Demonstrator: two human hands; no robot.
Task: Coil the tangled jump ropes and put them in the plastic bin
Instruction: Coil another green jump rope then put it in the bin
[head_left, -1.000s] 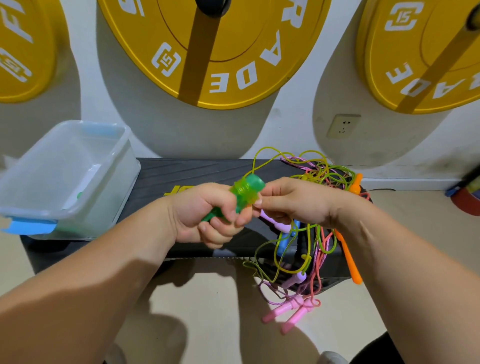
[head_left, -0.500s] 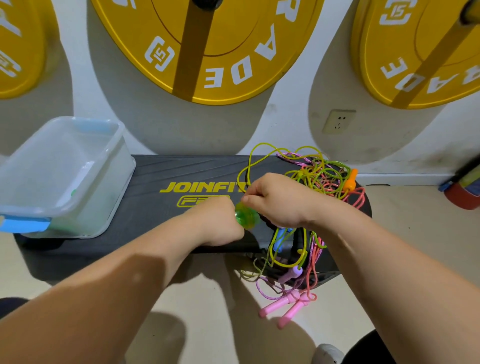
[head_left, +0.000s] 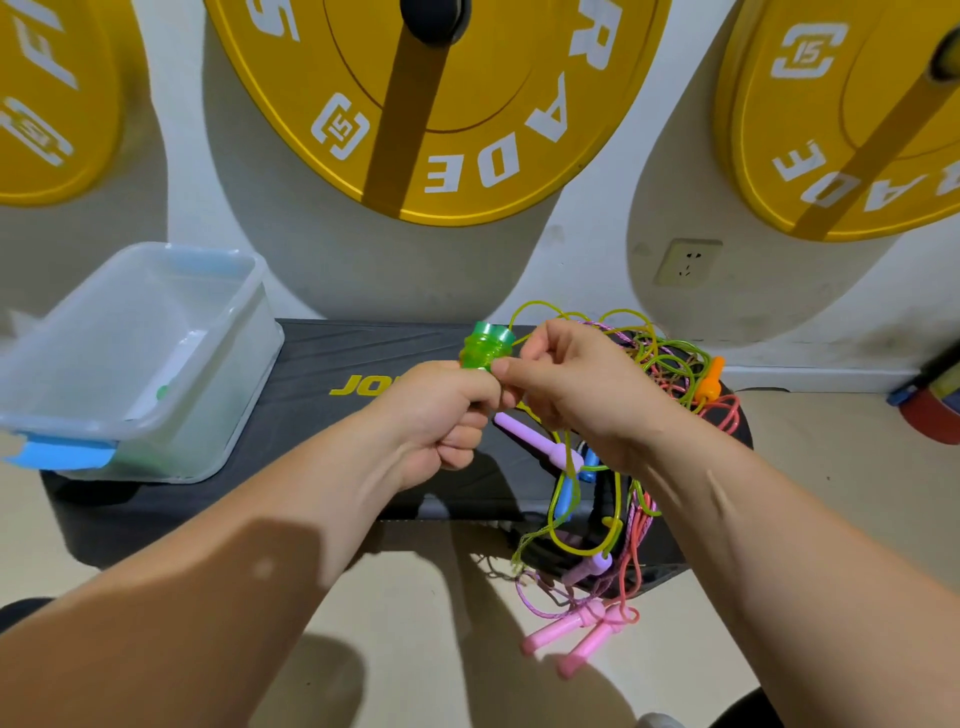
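The green handle (head_left: 485, 347) of one jump rope stands upright above the middle of the bench (head_left: 311, 364), and the left hand (head_left: 441, 415) has its fingers curled tight round the lower part. Just beside it the right hand (head_left: 571, 384) appears to pinch the yellow-green cord (head_left: 566, 314) between thumb and forefinger where it leaves the handle top, though the exact contact is hard to see. That cord loops back into the tangle of jump ropes (head_left: 670, 374), which lies on the right end of the bench and hangs over its front edge.

The cords look thin, light and limp, likely springy enough to uncoil if let go, and the smooth plastic may slip. The hard handles are the sound places to hold, with the cord fed through the other hand. Pulling hard would probably tighten the knots.

In the way are the other ropes wound through this one: a lilac handle (head_left: 535, 441) touching the right hand's underside, a blue handle (head_left: 563, 493), an orange handle (head_left: 709, 379) at the far right, and two pink handles (head_left: 571, 639) dangling below the bench.

The plastic bin (head_left: 254, 291) sits open on the left end of the bench, well apart from the tangle, with a blue latch (head_left: 62, 457); something small and green shows through it, too blurred to name. Yellow weight plates (head_left: 441, 104) and a wall socket (head_left: 687, 262) are behind
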